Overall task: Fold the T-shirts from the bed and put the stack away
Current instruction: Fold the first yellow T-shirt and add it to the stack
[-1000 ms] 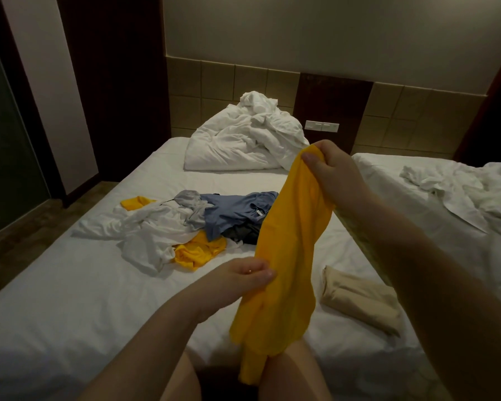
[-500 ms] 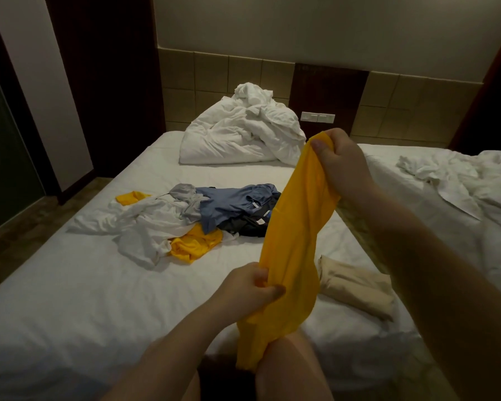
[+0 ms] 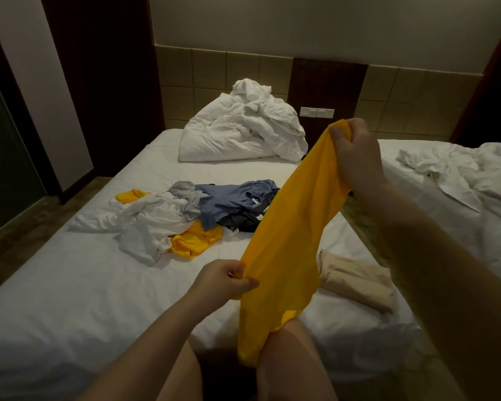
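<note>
A yellow T-shirt (image 3: 289, 241) hangs stretched between my two hands above the white bed (image 3: 70, 299). My right hand (image 3: 355, 153) grips its top end, raised high. My left hand (image 3: 224, 280) pinches its left edge lower down. The shirt's bottom drapes onto my knee. Farther back on the bed lies a loose pile: a white T-shirt (image 3: 145, 224), a blue one (image 3: 232, 198), a grey one (image 3: 187, 198), a dark one (image 3: 239, 222) and another yellow one (image 3: 195, 240). A folded beige T-shirt (image 3: 356, 280) lies to the right of the held shirt.
A crumpled white duvet (image 3: 240, 131) is heaped at the head of the bed. A second bed (image 3: 457, 180) with rumpled white sheets stands to the right across a narrow gap. Dark wooden panels and floor lie to the left.
My left hand has taken a pinch on the shirt's left edge and pulled it leftward, spreading the fabric wider. My right hand keeps its hold on the top.
</note>
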Demonstrator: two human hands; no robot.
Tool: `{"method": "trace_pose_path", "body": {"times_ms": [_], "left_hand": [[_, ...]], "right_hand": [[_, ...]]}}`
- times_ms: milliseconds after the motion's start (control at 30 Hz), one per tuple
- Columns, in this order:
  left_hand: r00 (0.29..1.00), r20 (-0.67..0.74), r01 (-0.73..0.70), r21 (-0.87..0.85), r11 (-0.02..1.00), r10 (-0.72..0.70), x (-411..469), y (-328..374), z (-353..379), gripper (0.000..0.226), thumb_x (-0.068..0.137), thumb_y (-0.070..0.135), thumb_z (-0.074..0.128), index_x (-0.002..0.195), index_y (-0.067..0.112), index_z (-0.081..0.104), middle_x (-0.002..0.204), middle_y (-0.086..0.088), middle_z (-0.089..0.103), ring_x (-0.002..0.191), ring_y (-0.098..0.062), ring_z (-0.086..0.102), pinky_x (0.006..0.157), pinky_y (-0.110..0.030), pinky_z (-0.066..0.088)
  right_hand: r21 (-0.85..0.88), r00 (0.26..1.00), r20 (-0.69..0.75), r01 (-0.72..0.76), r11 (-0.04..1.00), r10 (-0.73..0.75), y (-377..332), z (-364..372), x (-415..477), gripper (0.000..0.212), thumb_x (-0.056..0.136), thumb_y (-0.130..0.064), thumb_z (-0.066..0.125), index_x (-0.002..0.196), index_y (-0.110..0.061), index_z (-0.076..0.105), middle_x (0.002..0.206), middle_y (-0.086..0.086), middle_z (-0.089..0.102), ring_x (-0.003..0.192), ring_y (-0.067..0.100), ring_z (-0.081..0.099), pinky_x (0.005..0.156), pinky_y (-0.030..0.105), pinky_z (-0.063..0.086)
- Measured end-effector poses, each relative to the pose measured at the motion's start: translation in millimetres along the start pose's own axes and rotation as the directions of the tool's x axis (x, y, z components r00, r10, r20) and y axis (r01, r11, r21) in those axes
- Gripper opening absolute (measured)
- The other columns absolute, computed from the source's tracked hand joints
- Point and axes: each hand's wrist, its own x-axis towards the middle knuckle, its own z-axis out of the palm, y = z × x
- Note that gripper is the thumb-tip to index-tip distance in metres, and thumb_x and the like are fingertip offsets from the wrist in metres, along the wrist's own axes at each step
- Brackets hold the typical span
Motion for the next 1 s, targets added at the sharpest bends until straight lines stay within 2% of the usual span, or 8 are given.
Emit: {"method": "trace_pose_path", "body": {"times_ms": [267,400,500,567,633,733,867,1000], "left_hand": [[0.978,-0.174,-0.13,-0.084,0.988,0.114,1.8,7.9,-14.0,0.042,0.086,0.015,0.064,0.049,0.01,0.045,0.055,0.001,0.044,0.052,-0.005,0.044,0.056,-0.021,0.037],[0.967,-0.196,-0.171,-0.017,0.985,0.164,3.2,2.7,-9.2,0.031,0.084,0.018,0.067,0.06,0.001,0.055,0.065,-0.016,0.048,0.062,-0.014,0.044,0.061,-0.031,0.034],[0.967,-0.208,-0.153,-0.008,0.988,0.148,3.0,-0.9,-9.2,0.02,0.081,0.016,0.07,0.064,0.011,0.06,0.067,-0.013,0.049,0.064,-0.017,0.044,0.062,-0.032,0.034],[0.975,-0.19,-0.125,-0.06,0.99,0.112,1.0,1.5,-14.5,0.032,0.077,0.018,0.075,0.055,0.021,0.051,0.061,-0.002,0.041,0.06,-0.014,0.039,0.06,-0.029,0.032],[0.981,-0.166,-0.117,-0.099,0.988,0.099,2.0,7.1,-26.1,0.033,0.07,0.027,0.077,0.052,0.02,0.05,0.061,-0.004,0.041,0.061,-0.016,0.041,0.061,-0.031,0.033],[0.976,-0.194,-0.128,-0.166,0.978,0.095,5.8,25.2,-53.5,0.032,0.067,0.031,0.071,0.073,0.001,0.061,0.073,-0.021,0.053,0.07,-0.022,0.051,0.066,-0.034,0.041],[0.959,-0.269,-0.139,-0.182,0.973,0.086,13.7,51.2,-95.5,0.037,0.065,0.042,0.064,0.077,0.007,0.058,0.074,-0.017,0.059,0.07,-0.024,0.055,0.063,-0.031,0.044],[0.933,-0.341,-0.158,-0.101,0.982,0.116,21.2,66.9,-118.5,0.028,0.084,0.029,0.066,0.072,0.006,0.057,0.07,-0.013,0.054,0.067,-0.02,0.05,0.059,-0.026,0.04]], "right_hand": [[0.028,0.994,-0.09,-0.052,0.998,0.054,4.1,-9.0,9.6,0.039,0.1,-0.033,0.039,0.133,-0.011,0.042,0.128,0.01,0.052,0.115,0.023,0.05,0.089,0.029,0.037],[0.028,0.997,-0.072,-0.036,0.999,0.038,4.4,-4.7,6.8,0.04,0.1,-0.033,0.039,0.132,-0.009,0.042,0.128,0.011,0.052,0.116,0.025,0.05,0.094,0.033,0.04],[0.031,0.996,-0.083,-0.041,0.999,0.043,5.3,-6.2,7.0,0.039,0.1,-0.033,0.039,0.132,-0.01,0.042,0.127,0.011,0.052,0.116,0.024,0.05,0.093,0.031,0.04],[0.025,0.995,-0.089,-0.047,0.999,0.049,5.8,-8.9,8.4,0.039,0.1,-0.033,0.039,0.132,-0.01,0.042,0.128,0.011,0.052,0.116,0.024,0.05,0.092,0.032,0.04],[0.007,0.998,-0.06,-0.035,0.999,0.035,6.0,-11.0,10.7,0.039,0.1,-0.032,0.04,0.132,-0.01,0.042,0.129,0.012,0.051,0.116,0.026,0.049,0.092,0.032,0.039],[-0.009,1.0,0.027,0.005,1.0,-0.004,4.4,-15.1,17.1,0.038,0.099,-0.03,0.042,0.13,-0.009,0.043,0.126,0.013,0.05,0.113,0.026,0.049,0.089,0.033,0.037],[0.031,0.999,0.036,-0.042,0.999,0.041,3.7,-25.5,29.8,0.039,0.1,-0.031,0.04,0.131,-0.009,0.042,0.126,0.014,0.049,0.114,0.028,0.048,0.088,0.035,0.037],[-0.021,0.998,0.058,-0.018,1.0,0.019,0.4,-28.1,33.7,0.038,0.1,-0.03,0.039,0.129,-0.006,0.042,0.124,0.017,0.051,0.108,0.028,0.049,0.086,0.036,0.038]]}}
